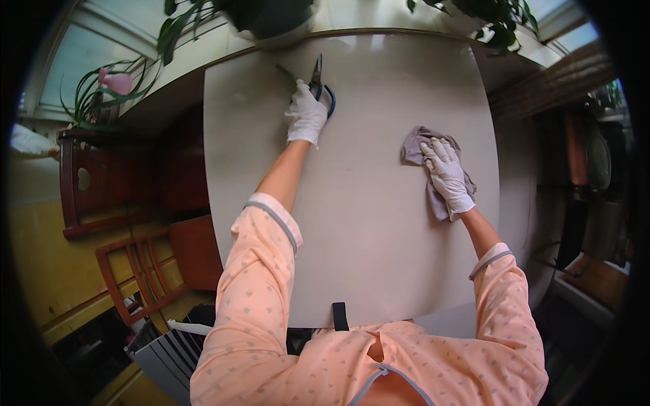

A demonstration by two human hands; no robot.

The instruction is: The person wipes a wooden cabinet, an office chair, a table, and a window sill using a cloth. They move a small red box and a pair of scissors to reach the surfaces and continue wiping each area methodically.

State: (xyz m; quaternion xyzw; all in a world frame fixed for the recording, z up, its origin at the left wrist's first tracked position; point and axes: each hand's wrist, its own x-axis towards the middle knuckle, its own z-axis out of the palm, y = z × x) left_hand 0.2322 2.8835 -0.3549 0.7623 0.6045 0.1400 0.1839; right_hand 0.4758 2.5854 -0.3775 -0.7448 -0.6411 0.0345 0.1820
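Observation:
My left hand point(307, 115), in a white disposable glove, is at the far left part of the pale tabletop point(350, 243). It grips a pair of scissors point(317, 76) with dark blue handles, blades pointing to the far edge. A thin green leaf or stem piece point(286, 72) sticks out by the fingertips; whether it is held or lies under them I cannot tell. On the right, my gloved right hand point(447, 175) rests palm down on a crumpled greyish-purple cloth point(417, 144), pressing it against the table. The cloth spreads out past both sides of the hand.
Potted plants point(269, 20) stand on the windowsill point(355, 18) beyond the table. Wooden chairs point(195, 251) flank the left side, with a spider-like plant point(84, 101) behind. A dark strap point(340, 315) lies at the near table edge. A curtain point(556, 81) hangs at right.

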